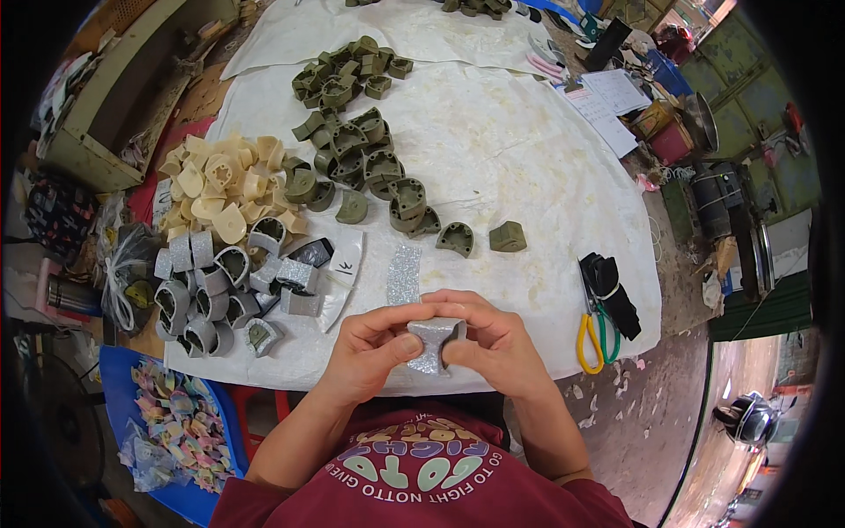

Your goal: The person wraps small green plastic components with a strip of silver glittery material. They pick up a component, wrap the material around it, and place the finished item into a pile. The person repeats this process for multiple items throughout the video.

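Close to the table's near edge, my left hand (374, 345) and my right hand (489, 345) grip a shoe heel covered in silver glitter sheet (429, 350) from both sides. My thumbs press on its near face, and my fingers curl over its far side, partly hiding it. Just beyond my fingertips lies a flat silver glitter strip (404, 271). To the left is a pile of silver-covered heels (209, 304). Bare olive-green heels (348, 158) run in a loose row up the table, with one olive heel (508, 236) standing apart ahead of my right hand.
A heap of cream curved pieces (211, 189) sits left, behind the silver ones. Scissors with yellow and green handles (587, 341) lie right, beside a black cloth bundle (611, 290). Papers (603, 110) rest at the far right. A blue tub (233, 431) of colourful scraps stands lower left.
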A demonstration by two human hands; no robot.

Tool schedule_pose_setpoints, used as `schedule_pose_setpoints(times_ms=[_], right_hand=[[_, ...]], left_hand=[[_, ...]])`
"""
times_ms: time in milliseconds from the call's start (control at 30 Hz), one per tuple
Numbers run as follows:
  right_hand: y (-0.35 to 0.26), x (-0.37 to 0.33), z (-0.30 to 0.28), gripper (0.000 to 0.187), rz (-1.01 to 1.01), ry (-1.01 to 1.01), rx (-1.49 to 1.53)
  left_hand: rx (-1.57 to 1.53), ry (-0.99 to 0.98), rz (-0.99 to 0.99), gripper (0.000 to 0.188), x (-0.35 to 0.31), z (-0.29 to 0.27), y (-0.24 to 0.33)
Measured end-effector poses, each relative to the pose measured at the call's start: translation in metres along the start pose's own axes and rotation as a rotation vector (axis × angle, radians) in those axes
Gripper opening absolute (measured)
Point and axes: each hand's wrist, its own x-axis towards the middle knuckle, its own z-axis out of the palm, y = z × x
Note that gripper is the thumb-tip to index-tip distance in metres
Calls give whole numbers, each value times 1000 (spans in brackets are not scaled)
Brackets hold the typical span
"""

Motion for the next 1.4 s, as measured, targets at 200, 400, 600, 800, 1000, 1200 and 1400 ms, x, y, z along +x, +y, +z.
schedule_pose_setpoints(times_ms=[200,400,600,800,1000,1200,1400], right_hand=[[1,6,2,25,-120,75,-160],[6,15,13,25,-232,355,-236],[0,18,18,37,-316,206,-500],[12,14,26,37,-103,246,-265],[9,19,36,47,-162,328,207],[8,20,27,38,-120,188,-24],[3,22,9,36,13,25,113]], left_hand=[[86,38,126,35,6,11,-1],[-326,209,-38,48,14,20,-4],[34,295,23,53,16,25,-4],[1030,213,539,65,19,34,-1],[147,72,241,67,16,37,-4],[428,-44,338,62,18,22,3],[223,72,309,80,18,25,-4]])
